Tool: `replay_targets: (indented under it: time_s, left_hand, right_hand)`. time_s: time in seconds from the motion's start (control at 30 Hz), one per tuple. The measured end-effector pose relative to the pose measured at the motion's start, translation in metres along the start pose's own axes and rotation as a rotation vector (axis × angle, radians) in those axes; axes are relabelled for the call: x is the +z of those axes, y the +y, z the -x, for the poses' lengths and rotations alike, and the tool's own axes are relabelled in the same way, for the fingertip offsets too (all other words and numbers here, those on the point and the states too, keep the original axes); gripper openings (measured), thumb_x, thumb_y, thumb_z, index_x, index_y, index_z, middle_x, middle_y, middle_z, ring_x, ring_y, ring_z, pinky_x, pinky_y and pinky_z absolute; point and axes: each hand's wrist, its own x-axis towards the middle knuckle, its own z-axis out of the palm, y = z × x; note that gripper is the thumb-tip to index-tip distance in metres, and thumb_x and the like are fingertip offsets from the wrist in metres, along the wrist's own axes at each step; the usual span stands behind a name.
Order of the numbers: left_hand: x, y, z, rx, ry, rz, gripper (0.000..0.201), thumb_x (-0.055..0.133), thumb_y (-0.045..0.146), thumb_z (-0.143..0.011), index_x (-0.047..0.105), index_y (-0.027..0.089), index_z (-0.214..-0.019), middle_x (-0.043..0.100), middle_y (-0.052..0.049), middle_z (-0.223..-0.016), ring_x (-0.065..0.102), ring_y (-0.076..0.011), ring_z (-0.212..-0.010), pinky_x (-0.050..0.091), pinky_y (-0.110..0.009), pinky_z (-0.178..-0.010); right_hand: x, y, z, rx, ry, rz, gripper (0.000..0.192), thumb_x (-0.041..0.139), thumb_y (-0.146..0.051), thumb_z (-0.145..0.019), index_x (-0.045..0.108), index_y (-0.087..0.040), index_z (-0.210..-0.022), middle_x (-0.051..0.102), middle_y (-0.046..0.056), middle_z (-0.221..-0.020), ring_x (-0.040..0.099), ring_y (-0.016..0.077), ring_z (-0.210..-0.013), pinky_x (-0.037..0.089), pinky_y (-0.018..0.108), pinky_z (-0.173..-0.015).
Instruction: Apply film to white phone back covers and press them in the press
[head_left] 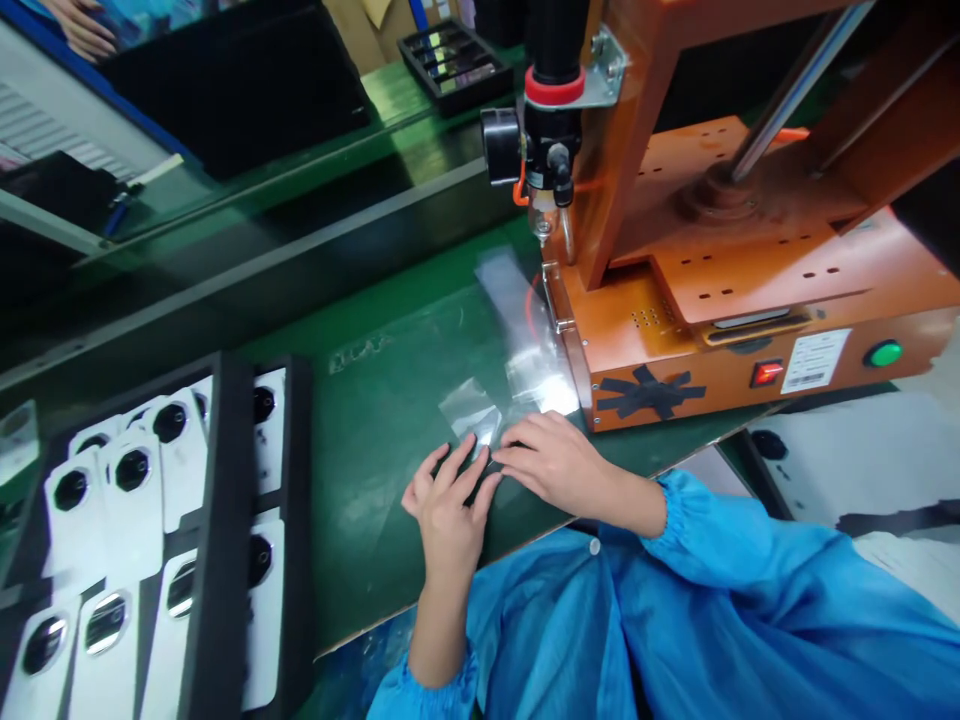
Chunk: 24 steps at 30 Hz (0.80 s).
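Observation:
My left hand lies flat on the green table mat, fingers spread over a small dark part that is mostly hidden. My right hand rests beside it, fingertips touching the same part. A clear plastic film sticks up just beyond my fingers. Another strip of clear film lies further back beside the press. Both sleeves are blue.
An orange press machine stands at the right, with a red switch and a green button. A black tray of white phone back covers sits at the left. Another person's hand shows at the top left.

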Motion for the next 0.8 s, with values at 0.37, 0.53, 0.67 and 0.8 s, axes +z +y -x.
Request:
replay_targets:
  time_s: [0.37, 0.53, 0.67, 0.8]
  left_hand:
    - [-0.003, 0.010, -0.001, -0.024, -0.060, 0.003, 0.029, 0.066, 0.035, -0.093, 0.070, 0.038, -0.122, 0.066, 0.001, -0.139, 0.050, -0.0314, -0.133, 0.031, -0.056, -0.105]
    - [-0.021, 0.015, -0.006, -0.003, -0.229, 0.086, 0.072, 0.069, 0.062, -0.083, 0.051, 0.032, -0.146, 0.046, -0.004, -0.159, 0.036, -0.0358, -0.144, 0.022, -0.062, -0.117]
    - [-0.026, 0.013, -0.010, -0.005, -0.270, 0.207, 0.092, 0.069, 0.079, -0.071, 0.050, 0.030, -0.147, 0.047, -0.009, -0.158, 0.033, -0.0395, -0.147, 0.017, -0.065, -0.120]
    - [-0.033, 0.015, -0.008, -0.005, -0.269, 0.292, 0.108, 0.075, 0.080, -0.063, 0.044, 0.028, -0.152, 0.034, -0.015, -0.164, 0.030, -0.0418, -0.149, 0.018, -0.067, -0.120]
  right_hand:
    - [0.003, -0.001, -0.001, -0.305, 0.012, 0.266, 0.022, 0.049, -0.016, -0.100, 0.070, -0.013, -0.102, 0.070, 0.013, -0.104, 0.059, 0.0249, -0.099, 0.043, 0.041, -0.088]
    - [-0.009, 0.000, 0.022, -0.204, 0.126, 0.149, 0.013, 0.057, -0.014, -0.094, 0.069, -0.016, -0.099, 0.070, 0.011, -0.106, 0.062, 0.0249, -0.098, 0.046, 0.041, -0.086]
    - [-0.023, -0.003, 0.048, -0.066, 0.352, -0.130, 0.014, 0.068, -0.018, -0.085, 0.068, -0.023, -0.098, 0.065, 0.007, -0.096, 0.063, 0.0221, -0.086, 0.050, 0.039, -0.078]
    - [-0.014, -0.003, 0.053, 0.090, 0.405, -0.323, 0.011, 0.070, -0.023, -0.084, 0.069, -0.027, -0.095, 0.063, 0.006, -0.097, 0.064, 0.0232, -0.084, 0.051, 0.040, -0.074]
